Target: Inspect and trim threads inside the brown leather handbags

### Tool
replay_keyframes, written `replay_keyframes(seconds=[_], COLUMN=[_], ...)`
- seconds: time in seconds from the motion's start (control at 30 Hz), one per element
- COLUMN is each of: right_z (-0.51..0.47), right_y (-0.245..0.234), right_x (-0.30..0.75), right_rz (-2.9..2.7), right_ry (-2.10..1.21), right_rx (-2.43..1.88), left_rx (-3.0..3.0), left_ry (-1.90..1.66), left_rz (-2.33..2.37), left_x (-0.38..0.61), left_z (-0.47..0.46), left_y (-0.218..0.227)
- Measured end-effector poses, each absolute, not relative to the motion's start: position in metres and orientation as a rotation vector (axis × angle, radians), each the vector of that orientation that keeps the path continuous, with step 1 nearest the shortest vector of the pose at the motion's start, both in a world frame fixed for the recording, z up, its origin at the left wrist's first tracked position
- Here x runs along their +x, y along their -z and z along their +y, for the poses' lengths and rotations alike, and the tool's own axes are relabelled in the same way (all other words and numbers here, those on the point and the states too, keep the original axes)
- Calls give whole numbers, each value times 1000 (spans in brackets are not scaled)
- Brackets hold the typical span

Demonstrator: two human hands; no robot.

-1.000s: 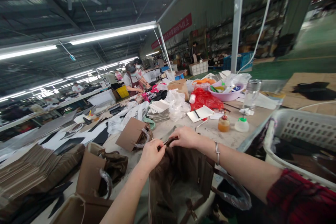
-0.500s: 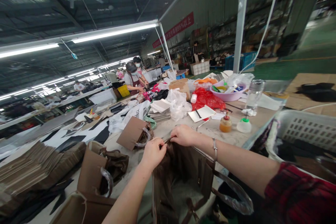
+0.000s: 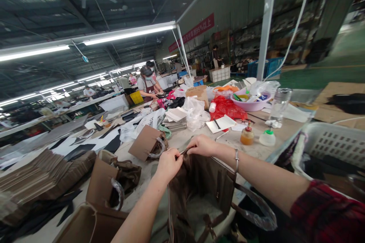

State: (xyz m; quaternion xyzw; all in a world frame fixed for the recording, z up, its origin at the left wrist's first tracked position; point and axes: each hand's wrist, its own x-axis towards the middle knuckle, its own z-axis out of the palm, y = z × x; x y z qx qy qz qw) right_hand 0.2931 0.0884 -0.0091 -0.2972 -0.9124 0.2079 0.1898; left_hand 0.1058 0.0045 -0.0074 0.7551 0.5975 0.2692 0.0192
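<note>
A brown handbag [image 3: 199,193] stands before me with its mouth open, its lining and an inner zip showing. My left hand [image 3: 170,163] pinches the far corner of its rim. Close beside it, my right hand [image 3: 202,145] grips the same edge, fingertips curled over the rim. The two hands are a short way apart. A plastic-wrapped handle [image 3: 261,212] hangs out on the bag's right side. To the left sit a similar brown bag [image 3: 98,184] and a smaller-looking brown bag [image 3: 145,142] tipped on the table.
A stack of brown panels [image 3: 42,182] lies at left. Beyond my hands are an amber bottle [image 3: 246,136], a green-capped bottle [image 3: 267,139], a red plastic bag [image 3: 228,108] and a purple basin [image 3: 251,105]. A white crate [image 3: 330,136] stands right. A co-worker [image 3: 146,83] works farther back.
The view has shifted slightly, so everything sits a little farther right. Both hands keep their hold on the bag's rim with hardly any movement.
</note>
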Motion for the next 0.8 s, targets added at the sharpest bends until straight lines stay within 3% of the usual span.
replay_keyframes(seconds=[0.53,0.8], right_z=[77,75], right_y=[-7,-3], right_x=[276,275], right_rz=[-2727,-2749], right_ry=[-181,-196], right_rx=[-781,-866], left_rx=[2429,2174], left_ry=[-776,-885], left_rz=[1750,1685], left_x=[98,84], left_z=[2,-5], left_y=[6,9])
